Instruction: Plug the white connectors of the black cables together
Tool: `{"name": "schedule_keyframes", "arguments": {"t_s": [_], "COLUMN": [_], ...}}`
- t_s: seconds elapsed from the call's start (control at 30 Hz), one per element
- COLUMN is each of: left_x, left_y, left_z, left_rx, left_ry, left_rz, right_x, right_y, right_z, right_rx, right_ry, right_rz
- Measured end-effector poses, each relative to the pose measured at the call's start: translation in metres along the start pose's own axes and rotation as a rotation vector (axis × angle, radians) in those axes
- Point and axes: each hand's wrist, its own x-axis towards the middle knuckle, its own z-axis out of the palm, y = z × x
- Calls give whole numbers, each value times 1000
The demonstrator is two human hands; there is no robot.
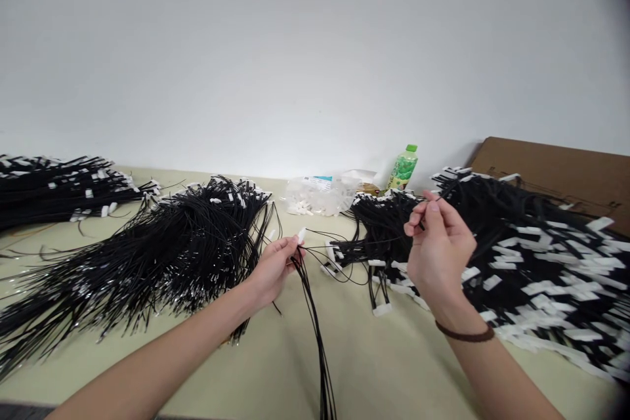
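Observation:
My left hand (278,264) pinches a small white connector (302,234) near the middle of the table. Several black wires (315,321) hang from it down toward the front edge. My right hand (440,243) is raised to the right, thumb and fingers closed on a thin black wire (364,243). That wire runs stretched between the two hands. Behind and beneath it lie finished-looking black wires with white connectors (335,256). The wire's end inside my right fingers is mostly hidden.
Bundles of loose black wires (197,243) lie left of my left hand, with another bundle (59,187) farther left. A large pile of connectored wires (556,275) covers the right side. A clear bag of white connectors (315,197), a green-capped bottle (402,169) and a cardboard sheet (546,174) stand along the wall.

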Motion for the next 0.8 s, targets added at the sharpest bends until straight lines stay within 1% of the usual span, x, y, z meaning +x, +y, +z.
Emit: {"name": "schedule_keyframes", "arguments": {"t_s": [0.1,0.2,0.37,0.53,0.7,0.8], "left_x": [0,0,2,4,2,2], "left_y": [0,0,-1,-3,-3,-3], "left_z": [0,1,-1,-4,-2,-1], "left_rx": [-10,-9,-4,-8,7,14], "left_ry": [11,16,13,5,-15,-31], "left_rz": [-3,-3,-12,-18,-36,-41], "right_x": [4,8,3,-10,-21,-26], "right_y": [-2,-2,4,13,17,16], "right_z": [-3,-5,-2,2,0,0], "right_rx": [-9,-8,-34,-168,-374,-439], "right_ry": [33,52,30,-98,-260,-356], "right_rz": [-2,33,32,6,-110,-167]}}
